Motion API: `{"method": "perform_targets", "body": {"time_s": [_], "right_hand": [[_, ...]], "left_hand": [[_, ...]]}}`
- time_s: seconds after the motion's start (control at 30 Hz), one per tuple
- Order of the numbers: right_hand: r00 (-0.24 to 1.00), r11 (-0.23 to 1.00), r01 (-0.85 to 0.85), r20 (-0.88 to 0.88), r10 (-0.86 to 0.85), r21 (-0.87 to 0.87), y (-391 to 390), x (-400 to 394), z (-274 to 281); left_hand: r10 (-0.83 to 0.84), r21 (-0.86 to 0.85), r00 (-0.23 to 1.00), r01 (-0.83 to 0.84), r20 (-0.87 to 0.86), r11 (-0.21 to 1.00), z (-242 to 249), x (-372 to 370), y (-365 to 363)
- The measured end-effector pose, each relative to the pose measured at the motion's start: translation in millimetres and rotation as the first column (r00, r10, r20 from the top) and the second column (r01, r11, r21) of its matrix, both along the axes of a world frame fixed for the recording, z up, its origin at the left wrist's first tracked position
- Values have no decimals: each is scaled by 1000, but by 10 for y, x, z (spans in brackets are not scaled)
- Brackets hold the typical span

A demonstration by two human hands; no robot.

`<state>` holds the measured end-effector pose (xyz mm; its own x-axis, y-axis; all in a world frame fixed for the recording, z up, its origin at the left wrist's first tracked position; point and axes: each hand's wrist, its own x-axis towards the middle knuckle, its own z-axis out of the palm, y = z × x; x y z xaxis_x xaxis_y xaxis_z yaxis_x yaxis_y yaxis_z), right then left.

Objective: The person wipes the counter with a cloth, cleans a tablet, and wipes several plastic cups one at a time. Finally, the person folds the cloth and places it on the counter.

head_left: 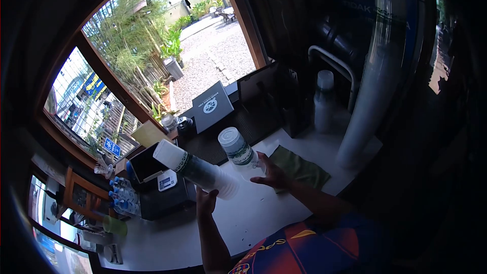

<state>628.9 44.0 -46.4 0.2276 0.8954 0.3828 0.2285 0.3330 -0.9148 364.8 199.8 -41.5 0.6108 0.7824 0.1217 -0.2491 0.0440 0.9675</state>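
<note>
Stack of nested cups [195, 167] is lying tilted in the air, rims pointing far-left, base end sitting in the left hand [205, 202], fingers curling around it from below. Lidded cup [237, 149] is leaning just right of the stack; right hand [271, 175] is gripping its lower part (fingers partly hidden). Both are hovering over the white counter [253, 218]. Green cloth [299, 167] is lying right of the hand. Tall sleeve of cups [368, 96] is standing farther right.

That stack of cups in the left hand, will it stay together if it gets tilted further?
The stack of cups looks light and thin-walled, so probably easy to crush. It lies nearly sideways above the counter, held by the left hand at one end only, so cups might slide apart.
</note>
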Motion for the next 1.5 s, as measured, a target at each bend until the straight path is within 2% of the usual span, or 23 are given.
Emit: {"method": "perform_targets", "body": {"time_s": [0.07,0.13,0.2,0.27,0.33,0.47,0.53,0.6,0.67,0.73,0.8,0.9,1.0,1.13,1.3,1.33,1.43,1.5], "right_hand": [[997,999,-31,-65,32,11,32,-5,46],[975,995,-81,-203,92,65,66,49,132],[974,995,-33,-221,54,96,92,192,187],[987,983,90,-146,-67,160,66,367,345],[983,983,182,-4,-181,28,-107,569,607],[991,995,93,95,-90,-30,-292,692,805],[992,994,104,61,-107,35,-281,758,647],[975,971,218,24,-221,103,-339,852,628],[883,869,439,66,-464,229,-459,997,905],[711,707,629,129,-691,324,-523,1202,1210],[371,431,775,220,-902,462,-479,1639,1267],[142,209,847,171,-975,489,-430,1999,1507],[-24,96,923,305,-952,372,-337,2343,1238],[-111,33,927,358,-927,374,-217,2416,574],[0,97,928,261,-965,360,-240,2365,225],[18,105,929,242,-970,354,-265,2337,249],[21,58,847,75,-997,528,-342,2155,668],[-35,2,825,55,-998,565,-356,2155,1032]], "left_hand": [[-16,-37,997,19,82,999,11,0,-32],[-17,-100,986,35,169,994,39,-11,-100],[-37,-114,986,56,160,992,-64,-65,-22],[-66,-154,982,94,178,984,-82,-113,2],[-105,-217,968,156,228,964,-35,-93,15],[-93,-217,957,155,275,964,-18,-58,114],[-78,-209,960,137,268,968,-2,-17,179],[-79,-200,969,128,236,971,35,19,193],[-77,-156,969,116,234,981,105,93,100],[-90,-141,979,116,183,983,70,123,41],[-106,-143,978,133,182,981,-12,154,6],[-113,-151,977,140,179,978,-136,190,-39],[-115,-154,978,142,172,978,-138,210,-125],[-94,-159,981,122,171,980,-205,122,-174],[-81,-161,982,110,173,981,-319,-18,-189],[-77,-156,982,105,173,982,-321,-27,-205],[-72,-156,983,98,168,983,-320,-26,-221],[-63,-184,986,91,155,979,-371,-39,-223]]}}
